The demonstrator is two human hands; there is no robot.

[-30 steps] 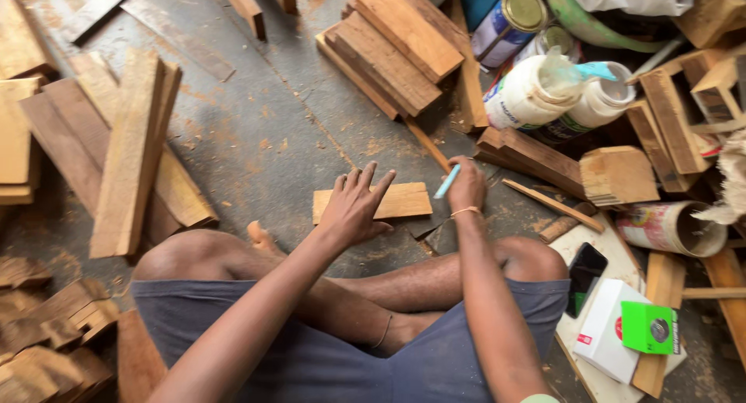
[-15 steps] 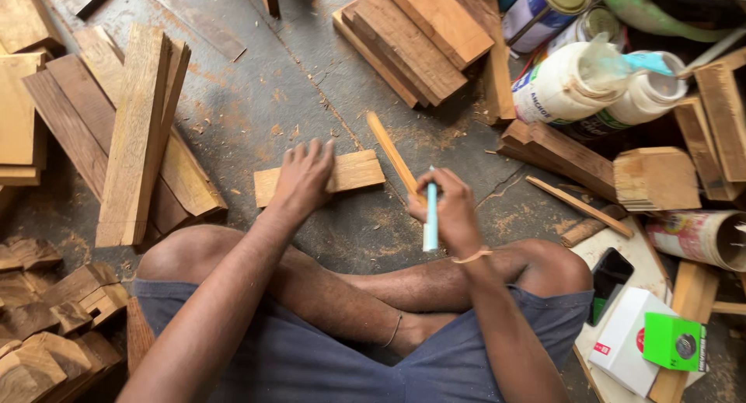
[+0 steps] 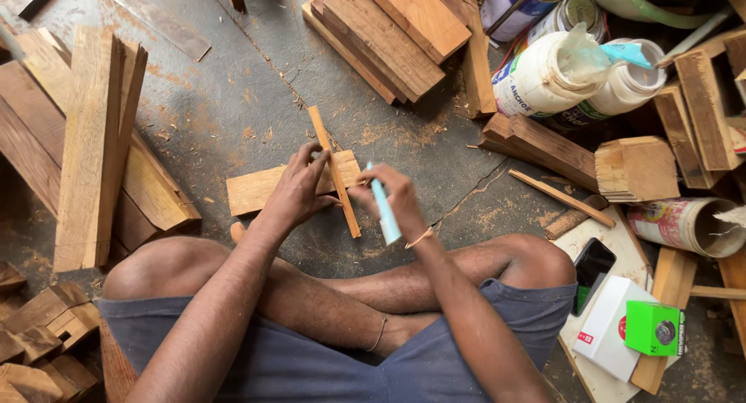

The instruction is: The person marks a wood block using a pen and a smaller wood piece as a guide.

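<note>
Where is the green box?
In the head view, the small green box is at the lower right, sitting on a white box beside the person's knee, just right of a black phone.

A loose stack of long wooden planks (image 3: 93, 139) lies on the grey concrete floor (image 3: 233, 100) at the left, with small offcut blocks (image 3: 39, 333) heaped in the lower left corner and another pile of short boards (image 3: 396, 30) at the top centre. To the upper right two white plastic bottles (image 3: 544, 76) lie on their sides next to tins (image 3: 513, 6), with a dark wedge-shaped block (image 3: 544, 146), a pale notched block (image 3: 637, 170) and a paper-wrapped roll (image 3: 684, 224) below them. At the lower right a black phone (image 3: 592, 267), a white box (image 3: 614, 325) and a small green device (image 3: 654, 327) rest on a pale board (image 3: 606, 380).
</note>
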